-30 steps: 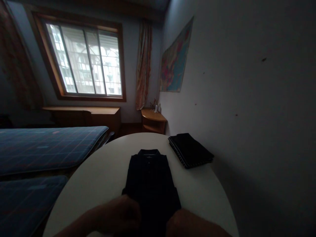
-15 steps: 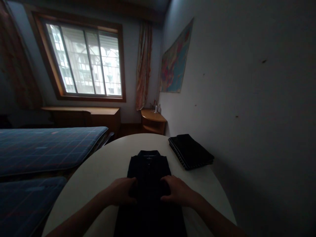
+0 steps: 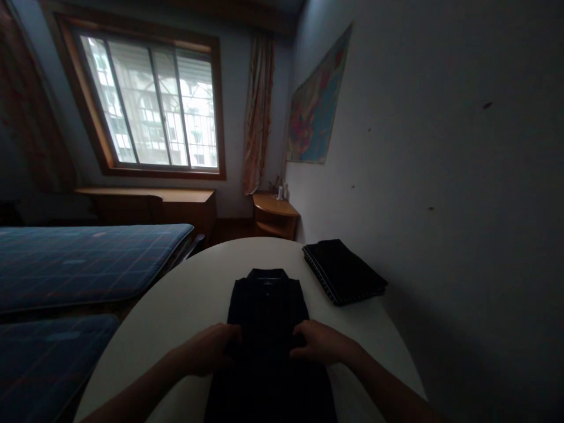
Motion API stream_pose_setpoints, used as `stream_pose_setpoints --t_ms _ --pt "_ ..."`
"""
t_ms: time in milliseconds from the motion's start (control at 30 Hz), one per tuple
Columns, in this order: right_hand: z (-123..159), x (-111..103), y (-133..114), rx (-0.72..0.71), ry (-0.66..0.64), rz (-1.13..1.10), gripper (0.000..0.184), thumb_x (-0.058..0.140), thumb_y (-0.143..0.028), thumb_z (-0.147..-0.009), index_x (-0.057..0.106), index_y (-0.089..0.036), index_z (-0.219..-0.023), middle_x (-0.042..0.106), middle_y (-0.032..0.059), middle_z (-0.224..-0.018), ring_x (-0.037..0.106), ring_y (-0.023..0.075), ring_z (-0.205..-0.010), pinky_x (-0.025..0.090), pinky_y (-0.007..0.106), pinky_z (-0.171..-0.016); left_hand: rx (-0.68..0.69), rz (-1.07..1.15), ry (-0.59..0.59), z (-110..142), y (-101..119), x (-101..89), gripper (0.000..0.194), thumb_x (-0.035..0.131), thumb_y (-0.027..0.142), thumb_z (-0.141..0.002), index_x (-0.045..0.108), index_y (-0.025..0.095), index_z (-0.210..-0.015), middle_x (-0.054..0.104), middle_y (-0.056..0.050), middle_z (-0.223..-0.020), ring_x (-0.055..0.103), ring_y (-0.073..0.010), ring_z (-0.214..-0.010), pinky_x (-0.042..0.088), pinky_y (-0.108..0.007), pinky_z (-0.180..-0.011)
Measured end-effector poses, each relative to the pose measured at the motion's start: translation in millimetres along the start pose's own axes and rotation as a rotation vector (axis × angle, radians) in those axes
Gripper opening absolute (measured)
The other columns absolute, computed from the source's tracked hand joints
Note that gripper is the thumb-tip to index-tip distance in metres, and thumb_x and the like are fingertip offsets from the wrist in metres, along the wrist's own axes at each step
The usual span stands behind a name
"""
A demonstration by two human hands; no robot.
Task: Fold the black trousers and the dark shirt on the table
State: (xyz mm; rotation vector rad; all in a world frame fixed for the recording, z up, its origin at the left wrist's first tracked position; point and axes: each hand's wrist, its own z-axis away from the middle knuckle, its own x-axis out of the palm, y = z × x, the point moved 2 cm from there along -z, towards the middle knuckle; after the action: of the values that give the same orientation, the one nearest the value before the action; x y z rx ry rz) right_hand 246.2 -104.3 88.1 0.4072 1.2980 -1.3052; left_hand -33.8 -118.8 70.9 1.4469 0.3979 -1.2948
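A dark polo shirt [image 3: 267,305] lies front up on the round white table [image 3: 189,305], its collar at the far end, its body narrow and straight-sided, its lower end running out of the bottom of the view. My left hand [image 3: 215,348] is on the shirt's left side, fingers and thumb curled on the cloth. Opposite it, my right hand [image 3: 324,342] grips the right side between thumb and bent fingers. The dark fabric hides exactly how much cloth each hand has hold of.
A folded black cloth stack [image 3: 343,271] with light stitching along its edge lies at the table's far right, close to the wall [image 3: 440,264]. To the left are plaid mattresses [image 3: 88,264]. A small wooden corner shelf [image 3: 275,205] stands beyond the table.
My hands have drawn slightly apart and shifted a little toward me along the shirt. The camera view has turned slightly; the shirt and the black stack have stayed in place.
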Motion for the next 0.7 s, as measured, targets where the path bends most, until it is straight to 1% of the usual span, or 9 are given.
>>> stream_pose_setpoints --t_ms 67,100,200,300,367,433,567,633,700 --pt "0.1 -1.2 1.1 -0.041 0.008 -0.021 0.021 0.068 -0.034 -0.082 0.074 -0.018 -0.094 0.073 0.0044 -0.086 0.066 0.0201 -0.075 0.043 0.026 -0.063 0.020 0.091 0.004 -0.8 -1.8 0.2 0.027 0.060 0.018 -0.067 0.062 0.022 -0.093 0.069 -0.002 -0.097 0.063 -0.0230 -0.087 0.045 -0.030 -0.072" --pt "-0.6 -2.7 2.7 -0.059 0.031 -0.032 0.020 0.067 -0.033 -0.082 0.074 -0.018 -0.093 0.073 0.0042 -0.086 0.066 0.0200 -0.077 0.044 0.026 -0.064 0.026 0.130 0.017 -1.8 -3.1 -0.7 0.027 0.059 0.018 -0.067 0.062 0.022 -0.093 0.069 -0.002 -0.098 0.063 -0.0225 -0.088 0.045 -0.030 -0.073" --pt "-7.0 -12.1 10.8 -0.106 0.128 -0.061 0.021 0.064 -0.030 -0.084 0.073 -0.018 -0.099 0.073 0.0062 -0.097 0.066 0.0220 -0.088 0.046 0.029 -0.074 0.025 0.191 0.105 -9.2 -7.7 -10.2 0.028 0.057 0.019 -0.069 0.062 0.022 -0.097 0.069 -0.002 -0.100 0.063 -0.0229 -0.093 0.046 -0.031 -0.079" --pt "-21.0 -29.9 18.9 -0.150 0.234 -0.072 0.023 0.057 -0.027 -0.087 0.072 -0.018 -0.102 0.072 0.0083 -0.103 0.066 0.0236 -0.096 0.047 0.032 -0.084 0.028 0.205 0.209 -23.4 -10.3 -29.4 0.028 0.057 0.022 -0.073 0.062 0.020 -0.101 0.069 -0.004 -0.101 0.063 -0.0241 -0.095 0.047 -0.034 -0.082" --pt "-33.9 -44.6 22.4 -0.188 0.290 -0.084 0.023 0.054 -0.025 -0.089 0.072 -0.019 -0.102 0.072 0.0081 -0.105 0.065 0.0237 -0.098 0.047 0.034 -0.087 0.058 0.210 0.268 -35.9 -9.6 -45.8 0.026 0.056 0.022 -0.075 0.063 0.020 -0.100 0.069 -0.004 -0.100 0.064 -0.0242 -0.093 0.047 -0.034 -0.082" --pt "-48.7 -60.3 24.8 -0.215 0.324 -0.085 0.023 0.052 -0.025 -0.090 0.072 -0.019 -0.102 0.072 0.0079 -0.103 0.065 0.0236 -0.097 0.047 0.034 -0.086 0.094 0.203 0.336 -50.0 -8.5 -63.1 0.024 0.056 0.020 -0.075 0.064 0.020 -0.097 0.070 -0.005 -0.097 0.064 -0.0244 -0.091 0.046 -0.035 -0.082" --pt "-81.1 -92.2 28.8 -0.213 0.417 -0.053 0.023 0.053 -0.025 -0.091 0.071 -0.016 -0.100 0.072 0.0097 -0.099 0.065 0.0239 -0.094 0.048 0.034 -0.085 0.123 0.197 0.509 -81.9 -13.6 -92.1 0.023 0.056 0.018 -0.074 0.065 0.020 -0.095 0.071 -0.005 -0.094 0.065 -0.0250 -0.090 0.046 -0.036 -0.084" --pt "-98.2 -104.6 31.0 -0.209 0.459 -0.038 0.022 0.053 -0.025 -0.091 0.072 -0.017 -0.101 0.072 0.0089 -0.100 0.065 0.0236 -0.096 0.047 0.034 -0.087 0.108 0.204 0.582 -99.2 -22.1 -99.5 0.024 0.056 0.018 -0.074 0.065 0.020 -0.096 0.071 -0.005 -0.094 0.065 -0.0253 -0.092 0.046 -0.037 -0.086" --pt "-115.3 -110.9 34.6 -0.185 0.485 -0.029 0.022 0.055 -0.024 -0.091 0.072 -0.018 -0.103 0.072 0.0082 -0.104 0.065 0.0231 -0.100 0.046 0.034 -0.091 0.085 0.221 0.616 -116.4 -33.5 -99.1 0.024 0.056 0.018 -0.073 0.064 0.021 -0.096 0.071 -0.005 -0.094 0.065 -0.0251 -0.094 0.046 -0.037 -0.089"
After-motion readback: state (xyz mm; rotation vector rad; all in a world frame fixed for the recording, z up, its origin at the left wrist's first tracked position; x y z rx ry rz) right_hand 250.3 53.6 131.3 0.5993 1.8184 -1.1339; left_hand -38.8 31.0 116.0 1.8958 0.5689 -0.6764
